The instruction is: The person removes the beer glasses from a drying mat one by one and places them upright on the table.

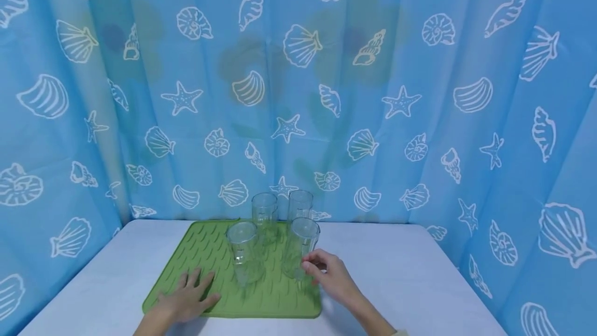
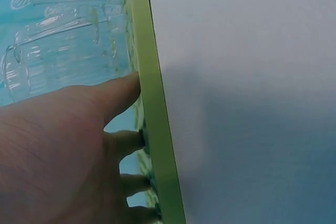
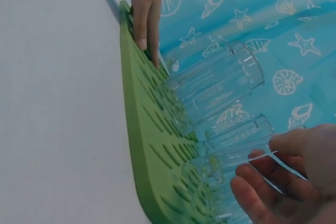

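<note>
Several clear glass mugs stand upright on a ribbed green drying mat point(image 1: 275, 302). My right hand point(image 1: 330, 275) is at the front right mug point(image 1: 294, 248), thumb and fingers pinching its side where a clear handle shows in the right wrist view. My left hand point(image 1: 186, 297) rests with fingers spread on the mat's front left part, apart from the mugs. The front left mug point(image 1: 244, 253) stands between my hands. Behind are a back left mug point(image 1: 264, 205) and a back right mug point(image 1: 300, 203), their lower parts seen through the front ones.
A white-covered table point(image 1: 396, 274) lies under the mat and extends to both sides. Beyond its back edge hangs a blue curtain point(image 1: 298, 97) printed with white shells and starfish, and it wraps round the left and right sides too.
</note>
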`<state>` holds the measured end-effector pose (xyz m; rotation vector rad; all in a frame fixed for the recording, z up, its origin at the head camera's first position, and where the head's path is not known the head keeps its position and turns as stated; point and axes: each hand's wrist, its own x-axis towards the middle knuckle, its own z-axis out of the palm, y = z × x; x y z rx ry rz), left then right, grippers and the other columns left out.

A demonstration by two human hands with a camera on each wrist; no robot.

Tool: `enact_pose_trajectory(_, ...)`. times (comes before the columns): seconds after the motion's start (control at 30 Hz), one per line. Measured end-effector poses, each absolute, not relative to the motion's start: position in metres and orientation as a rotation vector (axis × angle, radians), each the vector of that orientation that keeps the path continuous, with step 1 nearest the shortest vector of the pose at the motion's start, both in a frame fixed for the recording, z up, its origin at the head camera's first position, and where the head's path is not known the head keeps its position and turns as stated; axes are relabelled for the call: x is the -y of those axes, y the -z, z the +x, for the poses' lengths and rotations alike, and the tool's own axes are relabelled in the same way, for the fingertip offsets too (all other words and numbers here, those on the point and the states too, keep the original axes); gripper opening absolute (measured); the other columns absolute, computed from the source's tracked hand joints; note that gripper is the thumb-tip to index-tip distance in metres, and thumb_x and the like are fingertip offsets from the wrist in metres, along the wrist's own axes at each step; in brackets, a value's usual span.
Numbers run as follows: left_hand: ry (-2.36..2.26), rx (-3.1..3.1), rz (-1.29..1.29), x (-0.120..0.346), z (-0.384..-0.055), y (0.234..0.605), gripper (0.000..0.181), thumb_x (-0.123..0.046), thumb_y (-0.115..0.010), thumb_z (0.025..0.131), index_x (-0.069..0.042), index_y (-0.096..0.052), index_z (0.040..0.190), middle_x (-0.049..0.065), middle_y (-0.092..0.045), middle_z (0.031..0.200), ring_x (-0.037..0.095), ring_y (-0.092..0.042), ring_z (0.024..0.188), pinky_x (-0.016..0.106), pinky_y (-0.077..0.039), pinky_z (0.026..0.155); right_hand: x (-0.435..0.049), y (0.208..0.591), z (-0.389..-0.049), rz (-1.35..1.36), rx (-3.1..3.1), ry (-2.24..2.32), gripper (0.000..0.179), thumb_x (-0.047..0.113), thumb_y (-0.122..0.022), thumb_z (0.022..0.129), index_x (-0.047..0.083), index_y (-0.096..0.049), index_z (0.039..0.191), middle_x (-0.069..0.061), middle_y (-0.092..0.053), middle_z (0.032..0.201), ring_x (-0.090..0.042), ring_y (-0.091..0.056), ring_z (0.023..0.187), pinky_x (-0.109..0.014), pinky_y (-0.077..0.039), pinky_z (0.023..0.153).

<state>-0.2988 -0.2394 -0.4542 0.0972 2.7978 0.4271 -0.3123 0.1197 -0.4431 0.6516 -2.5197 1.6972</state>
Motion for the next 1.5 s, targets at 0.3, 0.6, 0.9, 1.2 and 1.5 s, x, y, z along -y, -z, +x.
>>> enact_pose_trajectory(0.3, -0.395, -2.828, 0.093, 0.233, -0.296, 0.453, 0.090, -0.074, -0.040, 0.091, -0.014, -0.028, 0.156, 0.023, -0.013, 0.162, 0.057, -0.012, 0.144, 0.096, -0.012, 0.089, -0.121, 0.448, -0.311, 0.681, 2.475, -1.739, 0.022, 0.017, -0.062, 0.097, -0.002, -0.063, 0.108, -0.018, -0.072, 0.105, -0.031, -0.071, 0.095, -0.035, -0.064, 0.073)
enact_pose_trajectory(0.6, -0.406, -2.826, 0.125, 0.233, -0.296, 0.454, 0.087, -0.073, -0.041, 0.091, -0.016, -0.026, 0.156, 0.022, -0.014, 0.162, 0.060, -0.010, 0.143, 0.096, -0.009, 0.086, -0.124, 0.448, -0.310, 0.727, 2.441, -1.757, 0.020, 0.015, -0.062, 0.097, -0.003, -0.062, 0.106, -0.022, -0.072, 0.107, -0.032, -0.071, 0.097, -0.030, -0.065, 0.075)
enact_pose_trajectory(0.9, -0.397, -2.824, 0.111, 0.233, -0.300, 0.455, 0.087, -0.073, -0.040, 0.091, -0.017, -0.027, 0.156, 0.021, -0.014, 0.163, 0.057, -0.010, 0.144, 0.095, -0.010, 0.087, -0.122, 0.448, -0.310, 0.720, 2.413, -1.731, 0.020, 0.018, -0.064, 0.096, 0.000, -0.061, 0.106, -0.017, -0.070, 0.102, -0.023, -0.071, 0.090, -0.033, -0.065, 0.074)
enact_pose_trajectory(1.2, -0.369, -2.823, 0.089, 0.232, -0.301, 0.456, 0.089, -0.077, -0.037, 0.090, -0.020, -0.025, 0.157, 0.018, -0.012, 0.164, 0.055, -0.010, 0.146, 0.095, -0.007, 0.088, -0.121, 0.445, -0.309, 0.727, 2.416, -1.751, 0.020, 0.019, -0.062, 0.098, 0.001, -0.060, 0.105, -0.017, -0.068, 0.102, -0.023, -0.070, 0.093, -0.040, -0.065, 0.077)
enact_pose_trajectory(1.5, -0.384, -2.823, 0.090, 0.232, -0.298, 0.455, 0.087, -0.074, -0.040, 0.091, -0.018, -0.025, 0.157, 0.020, -0.013, 0.163, 0.057, -0.011, 0.144, 0.095, -0.012, 0.087, -0.124, 0.437, -0.310, 0.746, 2.436, -1.698, 0.016, 0.016, -0.060, 0.099, 0.002, -0.060, 0.106, -0.017, -0.068, 0.100, -0.028, -0.070, 0.090, -0.031, -0.066, 0.070)
